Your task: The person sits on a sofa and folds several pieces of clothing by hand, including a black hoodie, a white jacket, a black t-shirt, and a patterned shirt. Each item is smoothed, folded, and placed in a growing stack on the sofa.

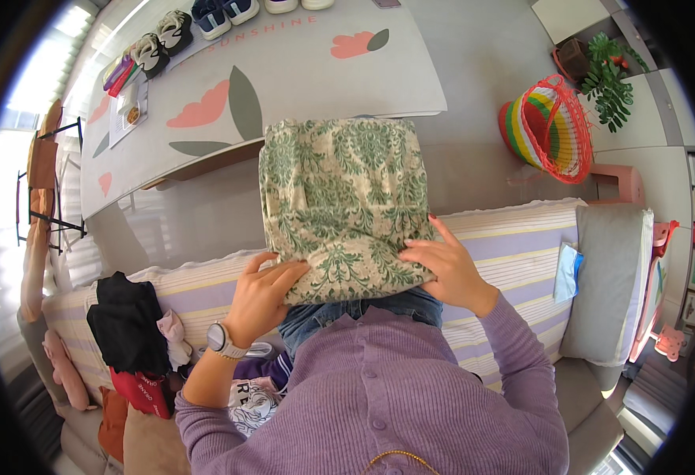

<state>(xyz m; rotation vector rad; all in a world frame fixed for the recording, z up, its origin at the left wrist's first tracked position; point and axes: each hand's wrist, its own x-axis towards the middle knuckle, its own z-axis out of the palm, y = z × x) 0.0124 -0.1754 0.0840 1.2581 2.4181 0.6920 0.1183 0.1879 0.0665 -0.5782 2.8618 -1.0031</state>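
A folded cream cloth with a green damask print (347, 202) lies across the lap, over blue jeans (309, 323). My left hand (264, 291) rests on its near left corner, fingertips on top of the fabric; a grey watch circles that wrist. At the near right edge my right hand (451, 267) touches the cloth, index finger against its side and the other fingers on its surface. The near edge bulges in a soft rounded fold between the hands. Whether either thumb pinches the fabric from below is hidden.
A striped sofa cover (502, 237) spreads to both sides, with black clothing (125, 323) at left and a grey cushion (603, 285) at right. Ahead stands a table with a flower-print cloth (300, 77), bearing shoes (175, 32). A colourful woven basket (549, 130) stands at far right.
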